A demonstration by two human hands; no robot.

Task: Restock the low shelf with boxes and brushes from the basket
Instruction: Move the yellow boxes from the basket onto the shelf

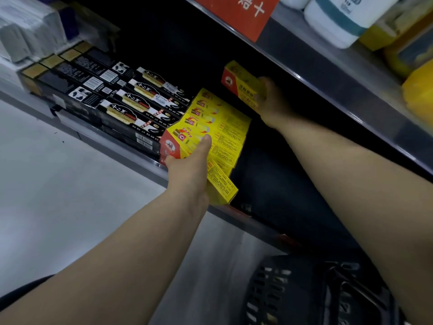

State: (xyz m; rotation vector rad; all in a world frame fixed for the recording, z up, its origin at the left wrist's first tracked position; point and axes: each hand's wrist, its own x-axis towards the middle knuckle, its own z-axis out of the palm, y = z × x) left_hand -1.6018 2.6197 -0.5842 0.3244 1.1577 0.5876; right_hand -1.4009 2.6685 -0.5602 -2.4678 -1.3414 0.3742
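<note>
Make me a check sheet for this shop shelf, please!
Surface: low shelf, dark gap right of the yellow boxes.
Job's things: yellow boxes in a row; lone box in the air; basket below.
Clutter: black boxes at left.
Grippers: left hand grips the front yellow boxes; right hand holds the lone box.
Cables: nothing seen.
Surroundings: floor, upper shelf with bottle, sign.

The red sign (pixel 234 17) at twelve o'clock shows a white "十" under a cut-off character. The black boxes (pixel 131 106) at ten o'clock carry gold labels that seem to read "小二黑", and one side reads "70g". The print on the yellow boxes (pixel 225 127) at centre is too blurred to read.
</note>
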